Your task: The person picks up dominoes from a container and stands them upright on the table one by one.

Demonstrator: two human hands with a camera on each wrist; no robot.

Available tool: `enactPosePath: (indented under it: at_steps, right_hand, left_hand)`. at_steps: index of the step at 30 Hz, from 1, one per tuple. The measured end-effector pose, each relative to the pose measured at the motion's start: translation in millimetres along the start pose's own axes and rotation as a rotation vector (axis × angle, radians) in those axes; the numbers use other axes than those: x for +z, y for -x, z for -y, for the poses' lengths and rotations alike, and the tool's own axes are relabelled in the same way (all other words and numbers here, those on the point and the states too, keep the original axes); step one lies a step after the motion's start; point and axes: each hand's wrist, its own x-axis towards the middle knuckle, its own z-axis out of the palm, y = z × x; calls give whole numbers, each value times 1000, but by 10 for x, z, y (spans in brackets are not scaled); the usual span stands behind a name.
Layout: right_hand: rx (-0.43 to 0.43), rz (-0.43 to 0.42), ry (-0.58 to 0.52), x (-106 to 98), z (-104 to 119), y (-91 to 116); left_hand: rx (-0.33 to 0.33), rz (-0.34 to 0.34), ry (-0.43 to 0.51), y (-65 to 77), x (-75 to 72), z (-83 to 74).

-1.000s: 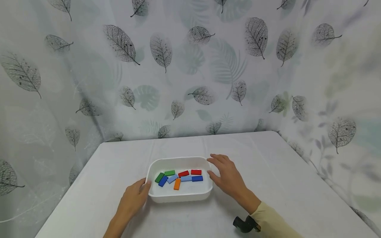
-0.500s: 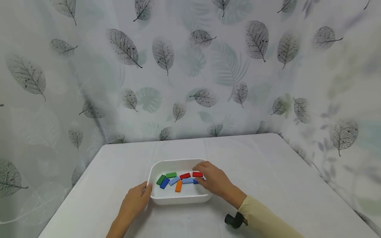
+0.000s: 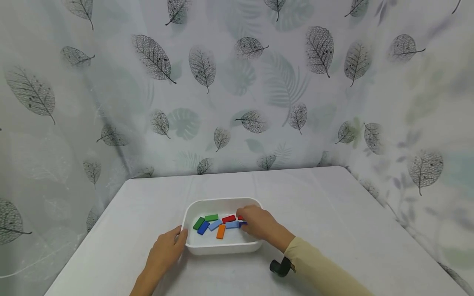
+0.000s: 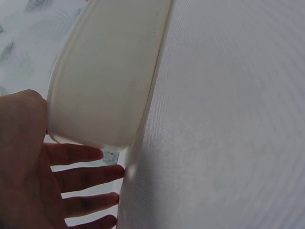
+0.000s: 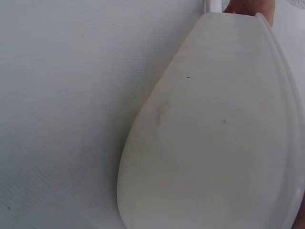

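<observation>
A white plastic tray point(image 3: 222, 249) sits on the table with small rectangular blocks inside. My left hand point(image 3: 166, 248) holds the tray's left end, thumb over the rim; the left wrist view shows its fingers point(image 4: 86, 179) spread along the outside. My right hand point(image 3: 261, 224) reaches over the right side of the tray with bent fingers. Under its fingertips lie a red block point(image 3: 240, 218) and a dark blue block point(image 3: 242, 224), both mostly covered. I cannot tell whether it pinches either one. The right wrist view mainly shows the tray's outer wall point(image 5: 209, 129).
Left of the right hand lie another red block point(image 3: 228, 219), light blue blocks point(image 3: 232, 225), an orange block point(image 3: 220, 231), green blocks point(image 3: 211, 217) and a dark blue one point(image 3: 203, 227). A black device point(image 3: 280, 267) hangs at the right wrist. Leaf-patterned curtains point(image 3: 237, 102) surround the white table point(image 3: 314, 197).
My right hand has moved left from the tray's right rim into the tray, now covering the red and dark blue blocks there. The left hand has stayed at the left end.
</observation>
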Motion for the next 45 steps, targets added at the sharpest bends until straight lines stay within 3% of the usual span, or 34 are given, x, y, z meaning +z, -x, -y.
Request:
enactPosePath:
  at_steps: [10, 17, 30, 45]
  right_hand:
    - [69, 108, 110, 1, 50, -80]
    - [46, 135, 151, 15, 109, -141]
    - [52, 193, 189, 32, 138, -145]
    - [12, 143, 253, 116, 95, -137]
  left_hand:
    - [17, -7, 9, -3, 13, -22]
    - [-7, -2, -4, 21, -34, -4]
    - [11, -15, 1, 7, -18, 14]
    - [0, -4, -15, -1, -1, 6]
